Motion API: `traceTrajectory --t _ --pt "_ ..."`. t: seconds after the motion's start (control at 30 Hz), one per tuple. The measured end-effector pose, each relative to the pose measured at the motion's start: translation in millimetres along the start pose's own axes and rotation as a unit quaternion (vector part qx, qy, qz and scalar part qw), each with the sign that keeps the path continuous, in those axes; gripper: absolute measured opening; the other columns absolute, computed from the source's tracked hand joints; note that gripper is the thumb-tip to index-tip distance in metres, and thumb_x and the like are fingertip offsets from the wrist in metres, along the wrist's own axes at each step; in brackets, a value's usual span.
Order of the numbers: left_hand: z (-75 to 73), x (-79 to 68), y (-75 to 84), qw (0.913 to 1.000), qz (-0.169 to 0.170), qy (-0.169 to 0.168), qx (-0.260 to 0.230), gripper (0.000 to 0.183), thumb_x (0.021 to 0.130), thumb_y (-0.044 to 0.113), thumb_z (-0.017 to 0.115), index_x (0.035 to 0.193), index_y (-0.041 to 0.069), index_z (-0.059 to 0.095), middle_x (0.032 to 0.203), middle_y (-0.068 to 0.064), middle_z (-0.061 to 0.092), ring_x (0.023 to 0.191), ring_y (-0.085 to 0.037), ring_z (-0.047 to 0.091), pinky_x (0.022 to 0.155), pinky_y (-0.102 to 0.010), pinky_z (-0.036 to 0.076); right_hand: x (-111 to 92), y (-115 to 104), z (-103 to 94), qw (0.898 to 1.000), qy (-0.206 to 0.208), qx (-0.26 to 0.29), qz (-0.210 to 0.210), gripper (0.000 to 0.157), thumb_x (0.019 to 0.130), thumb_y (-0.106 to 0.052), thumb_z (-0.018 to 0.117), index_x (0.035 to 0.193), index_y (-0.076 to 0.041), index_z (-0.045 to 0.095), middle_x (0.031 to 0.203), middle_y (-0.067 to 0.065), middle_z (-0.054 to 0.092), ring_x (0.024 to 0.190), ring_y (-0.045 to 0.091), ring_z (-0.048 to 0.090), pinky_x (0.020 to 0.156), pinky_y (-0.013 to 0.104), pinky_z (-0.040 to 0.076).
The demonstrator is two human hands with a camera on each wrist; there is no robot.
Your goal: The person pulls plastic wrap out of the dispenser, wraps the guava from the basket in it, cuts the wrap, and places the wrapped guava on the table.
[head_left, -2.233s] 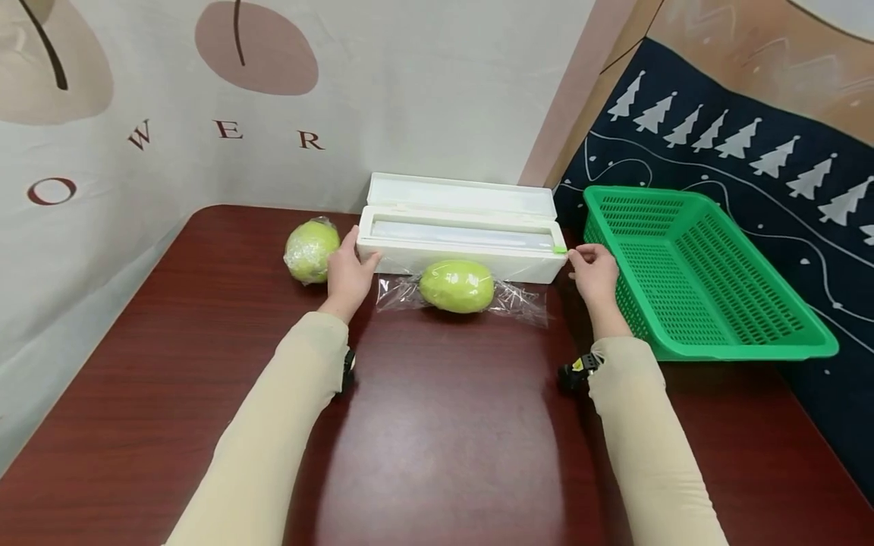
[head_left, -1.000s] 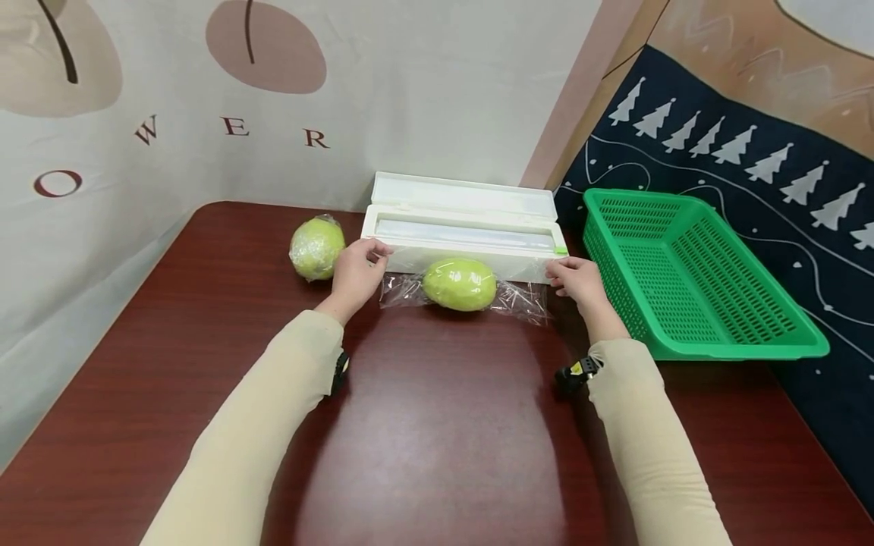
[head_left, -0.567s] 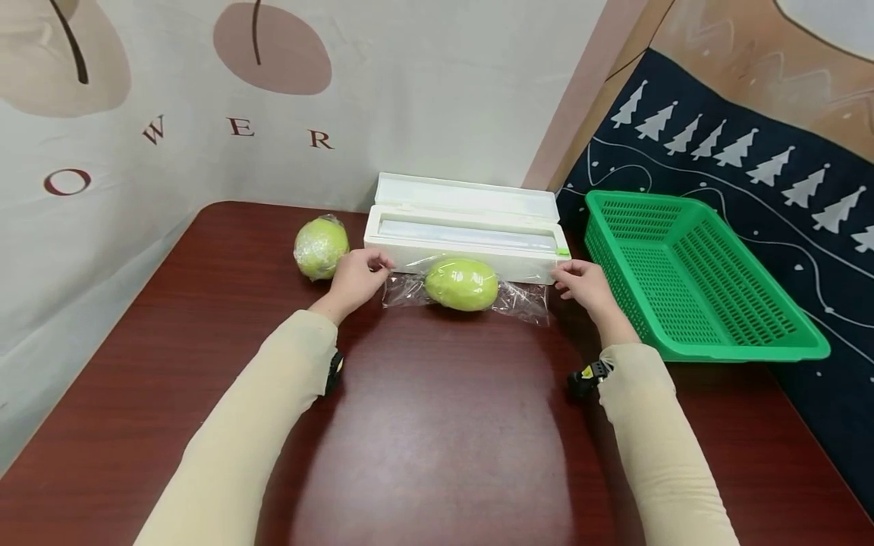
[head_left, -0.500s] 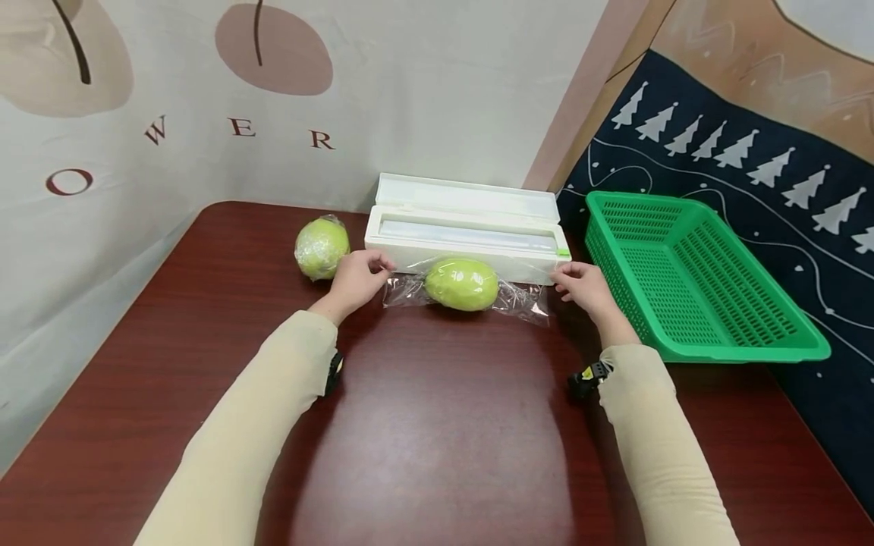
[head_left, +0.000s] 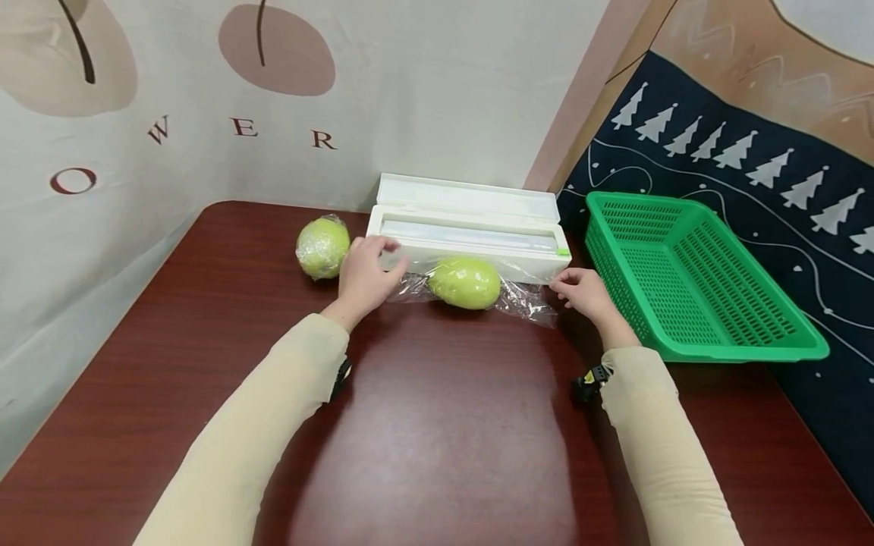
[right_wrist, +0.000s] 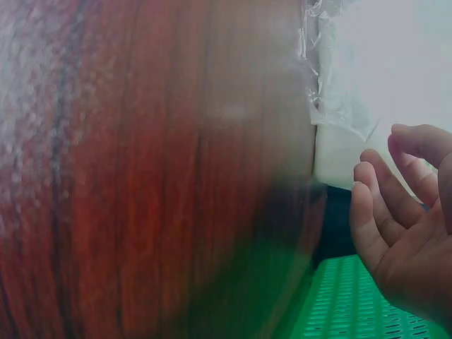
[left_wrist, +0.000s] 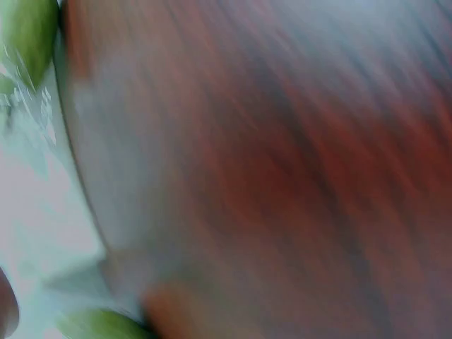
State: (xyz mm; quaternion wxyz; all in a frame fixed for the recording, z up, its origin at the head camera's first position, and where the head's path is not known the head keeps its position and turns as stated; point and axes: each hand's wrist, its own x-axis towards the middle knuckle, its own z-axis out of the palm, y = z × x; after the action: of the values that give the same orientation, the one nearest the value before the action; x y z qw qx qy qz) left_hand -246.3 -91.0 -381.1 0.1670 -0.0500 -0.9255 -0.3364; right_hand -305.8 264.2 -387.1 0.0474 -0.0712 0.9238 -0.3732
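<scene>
A yellow-green oval fruit (head_left: 464,283) lies on clear plastic wrap (head_left: 524,303) in front of a white cling-film box (head_left: 418,255), whose lid (head_left: 467,195) is raised. Film stretches from the box front over the fruit. My left hand (head_left: 367,274) is at the left end of the wrap, thumb and forefinger apart. On the right, my right hand (head_left: 586,293) pinches the film's corner between thumb and forefinger; in the right wrist view the other fingers (right_wrist: 381,205) are loosely bent. Blur fills most of the left wrist view, with the fruit (left_wrist: 28,42) at its upper left.
A round green fruit (head_left: 323,247) wrapped in film sits left of the box, close to my left hand. To the right stands a green plastic basket (head_left: 744,353). The brown table (head_left: 437,425) meets a printed cloth (head_left: 437,98) behind the box.
Both hands came from the box's ends to the film's ends. My left hand, pinching there half a second ago, has spread its fingers and moved slightly right; the wrap has shifted slightly right.
</scene>
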Motion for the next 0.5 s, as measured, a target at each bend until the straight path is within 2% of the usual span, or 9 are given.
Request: traceTrajectory --t 0.03,0.07,0.13,0.2,0.27,0.3,0.37,0.5 --pt "2.3 1.9 6.6 0.9994 0.027 0.013 0.018 0.039 0.084 0.037 0.062 0.111 0.009 0.063 0.112 -0.009 0.064 0.107 -0.027 0.053 0.094 -0.043 0.040 -0.4 -0.2 -0.7 1.000 0.002 -0.004 -0.001 0.022 0.089 -0.014 0.058 0.095 0.006 0.062 0.077 0.008 0.063 0.067 0.010 0.057 0.056 0.019 0.050" --pt "4.9 3.9 13.4 0.9979 0.053 0.008 0.036 0.045 0.082 0.039 0.064 0.115 0.009 0.061 0.116 -0.008 0.063 0.111 -0.028 0.051 0.097 -0.044 0.038 -0.5 -0.4 -1.3 1.000 0.003 -0.008 0.000 0.022 0.089 -0.015 0.058 0.095 0.005 0.062 0.077 0.009 0.063 0.067 0.011 0.058 0.057 0.019 0.050" --pt "11.2 7.8 26.6 0.9918 0.098 -0.039 0.072 0.058 0.080 0.045 0.066 0.125 0.010 0.056 0.124 -0.007 0.060 0.119 -0.028 0.049 0.103 -0.044 0.034 -1.7 -1.4 -1.8 1.000 0.005 -0.014 -0.001 0.021 0.089 -0.015 0.058 0.095 0.005 0.062 0.078 0.009 0.063 0.069 0.014 0.059 0.057 0.020 0.050" --pt "18.6 11.0 36.9 0.9821 0.123 -0.104 0.098 0.068 0.080 0.050 0.064 0.133 0.010 0.050 0.131 -0.007 0.055 0.125 -0.027 0.045 0.108 -0.044 0.030 -3.4 -3.5 -1.7 1.000 0.006 -0.017 -0.002 0.020 0.089 -0.015 0.059 0.094 0.004 0.062 0.077 0.009 0.063 0.072 0.018 0.060 0.057 0.020 0.050" --pt "26.8 13.7 45.3 0.9717 0.128 -0.160 0.117 0.075 0.081 0.052 0.063 0.139 0.009 0.042 0.137 -0.009 0.050 0.130 -0.028 0.041 0.111 -0.043 0.026 -6.4 -4.5 -2.2 1.000 0.005 -0.019 -0.003 0.019 0.089 -0.015 0.059 0.094 0.004 0.062 0.077 0.009 0.062 0.074 0.022 0.061 0.059 0.022 0.051" --pt "30.3 14.6 48.0 0.9685 0.125 -0.175 0.126 0.078 0.081 0.052 0.063 0.141 0.009 0.039 0.137 -0.009 0.049 0.130 -0.028 0.041 0.111 -0.043 0.026 -7.9 -5.1 -2.6 1.000 0.003 -0.022 -0.003 0.019 0.089 -0.015 0.059 0.093 0.003 0.062 0.077 0.009 0.062 0.074 0.023 0.061 0.059 0.023 0.051" --pt "35.2 16.0 51.0 0.9674 0.113 -0.184 0.132 0.079 0.082 0.049 0.064 0.144 0.008 0.034 0.137 -0.012 0.047 0.129 -0.029 0.041 0.111 -0.043 0.028 -11.0 -6.5 -3.9 1.000 -0.004 -0.030 -0.004 0.018 0.089 -0.015 0.059 0.092 0.002 0.062 0.075 0.008 0.060 0.072 0.023 0.059 0.060 0.024 0.051" --pt "40.0 17.1 51.5 0.9736 0.088 -0.179 0.111 0.085 0.080 0.046 0.068 0.145 0.006 0.031 0.129 -0.014 0.046 0.119 -0.029 0.045 0.105 -0.042 0.033 -17.1 -7.8 -10.5 0.997 -0.015 -0.075 -0.007 0.014 0.089 -0.014 0.057 0.088 -0.001 0.060 0.073 0.007 0.058 0.068 0.019 0.054 0.061 0.025 0.045"
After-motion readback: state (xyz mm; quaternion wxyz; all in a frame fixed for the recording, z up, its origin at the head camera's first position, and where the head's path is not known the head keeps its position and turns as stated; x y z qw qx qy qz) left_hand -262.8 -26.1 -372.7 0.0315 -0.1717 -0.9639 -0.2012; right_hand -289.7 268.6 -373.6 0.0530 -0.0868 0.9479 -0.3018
